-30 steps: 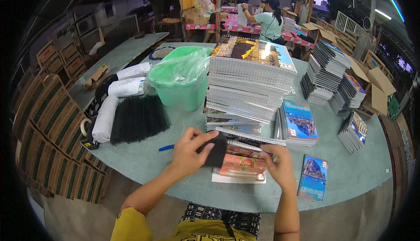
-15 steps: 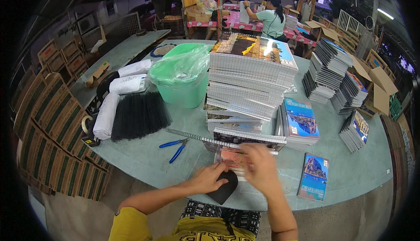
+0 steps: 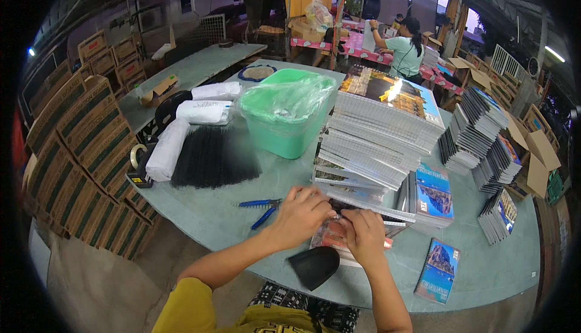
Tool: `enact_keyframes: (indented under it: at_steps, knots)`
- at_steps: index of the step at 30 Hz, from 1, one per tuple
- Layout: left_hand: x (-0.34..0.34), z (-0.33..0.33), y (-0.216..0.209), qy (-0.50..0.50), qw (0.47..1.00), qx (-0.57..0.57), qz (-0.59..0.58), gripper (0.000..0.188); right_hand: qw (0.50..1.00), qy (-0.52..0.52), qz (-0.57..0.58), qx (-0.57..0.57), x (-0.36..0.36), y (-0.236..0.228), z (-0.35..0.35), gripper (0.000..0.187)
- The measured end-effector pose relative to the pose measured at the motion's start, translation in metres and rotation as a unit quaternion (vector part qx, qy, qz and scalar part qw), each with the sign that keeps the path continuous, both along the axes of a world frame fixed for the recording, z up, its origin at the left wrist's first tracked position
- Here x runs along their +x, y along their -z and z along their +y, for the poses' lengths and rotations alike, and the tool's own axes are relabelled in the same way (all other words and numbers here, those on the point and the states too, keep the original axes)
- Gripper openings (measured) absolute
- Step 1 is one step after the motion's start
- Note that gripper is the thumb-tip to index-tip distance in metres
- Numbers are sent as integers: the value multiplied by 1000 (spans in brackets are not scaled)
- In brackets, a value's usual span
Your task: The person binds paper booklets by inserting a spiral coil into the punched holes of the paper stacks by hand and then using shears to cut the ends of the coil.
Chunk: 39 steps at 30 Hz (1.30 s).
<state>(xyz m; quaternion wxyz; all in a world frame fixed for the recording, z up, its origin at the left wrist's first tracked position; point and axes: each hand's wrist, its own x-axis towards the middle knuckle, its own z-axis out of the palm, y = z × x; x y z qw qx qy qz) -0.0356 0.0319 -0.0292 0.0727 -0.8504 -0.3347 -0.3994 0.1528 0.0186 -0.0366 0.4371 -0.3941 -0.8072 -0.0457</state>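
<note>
Both hands work close together over a book [image 3: 331,240] with a reddish picture, which lies on the grey-green table [image 3: 496,269] in front of the tall stack of books [image 3: 381,136]. The left hand [image 3: 304,213] has its fingers bent down at the book's far edge, tips drawn in; the right hand [image 3: 363,231] is curled too, thumb and fingers near each other — a small greyish bit shows between the two hands. The fingers cover whatever is there, so I cannot tell if either grip is closed on it.

A black rounded pad [image 3: 315,267] lies just in front, near the table's edge. Blue-handled pliers [image 3: 264,217] sit just left of the left hand. A blue notebook [image 3: 438,271] lies to the right, apart from the right hand. Beyond the pliers are black bristly strands [image 3: 212,159] and a green bin [image 3: 290,133].
</note>
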Motion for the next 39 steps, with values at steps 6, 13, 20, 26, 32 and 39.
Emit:
enact_keyframes:
  at_steps: [6, 13, 20, 26, 32, 39]
  knots:
    - [13, -46, 43, 24, 992, -94, 87, 26, 996, 65, -56, 3, -13, -10, -3, 19]
    - [6, -45, 115, 8, 925, -380, 27, 46, 989, 85, -111, -50, -9, -3, 4, 17]
    - [0, -53, 13, -36, 960, -271, -66, 53, 998, 51, 32, -24, 1, 1, 4, 17]
    - [3, -29, 9, -33, 988, -139, -60, 37, 988, 108, -14, -109, 50, -18, -18, 13]
    - [13, -15, -12, -41, 979, -116, -162, 38, 980, 57, 108, -158, 61, -6, -17, 8]
    - [24, -14, -16, -51, 979, -18, -195, 33, 985, 50, 101, -131, 63, -1, -16, 9]
